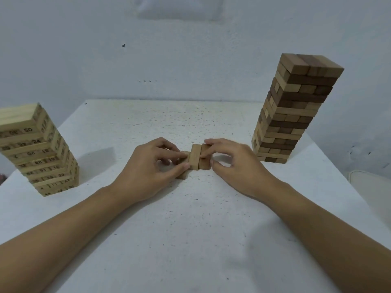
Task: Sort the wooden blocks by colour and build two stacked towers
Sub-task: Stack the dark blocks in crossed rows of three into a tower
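Observation:
Three brown wooden blocks lie side by side at the middle of the white table. My left hand pinches the leftmost block between thumb and fingers. My right hand holds the rightmost block from the right side. A tall tower of brown and dark blocks stands at the right. A shorter tower of pale numbered blocks stands at the left, its layers twisted out of line.
A white wall rises behind the table's far edge. The table's right edge runs close by the brown tower, and a pale object lies beyond it.

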### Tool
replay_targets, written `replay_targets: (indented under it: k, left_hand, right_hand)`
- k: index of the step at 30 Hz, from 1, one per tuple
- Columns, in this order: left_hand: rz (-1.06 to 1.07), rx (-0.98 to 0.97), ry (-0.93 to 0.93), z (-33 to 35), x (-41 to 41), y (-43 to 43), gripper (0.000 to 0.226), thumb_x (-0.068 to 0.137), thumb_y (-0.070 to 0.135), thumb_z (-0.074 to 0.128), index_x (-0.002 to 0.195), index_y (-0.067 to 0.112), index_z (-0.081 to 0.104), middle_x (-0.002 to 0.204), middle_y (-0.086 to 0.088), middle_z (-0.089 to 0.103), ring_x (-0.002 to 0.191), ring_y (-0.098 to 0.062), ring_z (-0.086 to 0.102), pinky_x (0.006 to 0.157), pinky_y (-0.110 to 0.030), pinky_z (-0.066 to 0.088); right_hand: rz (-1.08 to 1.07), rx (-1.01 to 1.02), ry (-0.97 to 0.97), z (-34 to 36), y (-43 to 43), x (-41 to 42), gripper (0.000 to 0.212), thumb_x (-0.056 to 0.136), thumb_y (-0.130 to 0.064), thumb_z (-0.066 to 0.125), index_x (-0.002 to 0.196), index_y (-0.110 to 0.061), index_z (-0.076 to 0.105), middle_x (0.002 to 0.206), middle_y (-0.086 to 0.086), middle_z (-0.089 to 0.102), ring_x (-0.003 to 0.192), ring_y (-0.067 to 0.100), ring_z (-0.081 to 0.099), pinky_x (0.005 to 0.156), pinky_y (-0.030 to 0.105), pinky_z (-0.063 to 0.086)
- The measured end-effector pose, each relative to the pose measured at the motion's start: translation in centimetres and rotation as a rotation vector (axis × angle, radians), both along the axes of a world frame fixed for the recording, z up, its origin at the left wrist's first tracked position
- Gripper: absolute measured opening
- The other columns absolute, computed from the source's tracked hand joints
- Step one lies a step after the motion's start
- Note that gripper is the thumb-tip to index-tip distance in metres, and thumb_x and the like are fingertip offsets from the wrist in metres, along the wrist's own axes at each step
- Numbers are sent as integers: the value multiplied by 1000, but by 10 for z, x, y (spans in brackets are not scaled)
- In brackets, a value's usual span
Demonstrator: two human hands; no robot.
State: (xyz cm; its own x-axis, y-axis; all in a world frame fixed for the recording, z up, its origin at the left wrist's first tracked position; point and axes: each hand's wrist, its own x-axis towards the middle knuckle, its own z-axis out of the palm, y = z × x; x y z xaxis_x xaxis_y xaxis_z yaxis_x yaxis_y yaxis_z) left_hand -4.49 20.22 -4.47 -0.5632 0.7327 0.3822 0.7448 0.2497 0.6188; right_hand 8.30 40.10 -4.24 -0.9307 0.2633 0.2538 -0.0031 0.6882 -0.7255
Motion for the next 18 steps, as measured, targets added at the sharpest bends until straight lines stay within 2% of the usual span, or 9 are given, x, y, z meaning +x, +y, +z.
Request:
replay_targets:
  k: [3,5,10,14,18]
  left_hand:
    - [1,22,26,0,2,1,23,85,36,79,108,33,80,100,13,66,88,-12,66,77,-17,51]
    - [2,29,55,-2,2,2,20,85,36,79,106,36,80,100,13,65,89,-11,66,77,-14,50]
    - [20,34,85,-3,1,3,29,82,51,72,102,32,81,100,15,64,88,-6,65,77,-11,48]
    - [60,36,107,-2,-2,1,33,82,58,73,95,29,83,96,17,66,82,-7,66,75,-18,52]
    - [-49,-67,131,2,-4,-6,50,80,70,70,104,28,81,106,20,66,101,-2,65,84,-17,50]
  right_hand:
    - [90,65,-100,1,-3,-2,45,97,-5,52,136,-28,54,145,-15,49,133,1,42,113,21,34]
    - [106,114,-132,2,-4,-2,49,98,-5,49,141,-27,48,143,-15,49,130,3,43,110,23,36]
    - [141,160,-125,3,-4,-4,51,95,-1,50,140,-26,55,146,-16,47,134,0,38,112,18,30]
    - [126,167,-106,2,-3,-3,44,95,-10,57,136,-25,61,136,-18,51,128,-1,42,108,18,34]
    - [95,125,-44,-1,-4,2,36,90,-23,71,125,-28,69,119,-21,55,119,4,51,101,26,43]
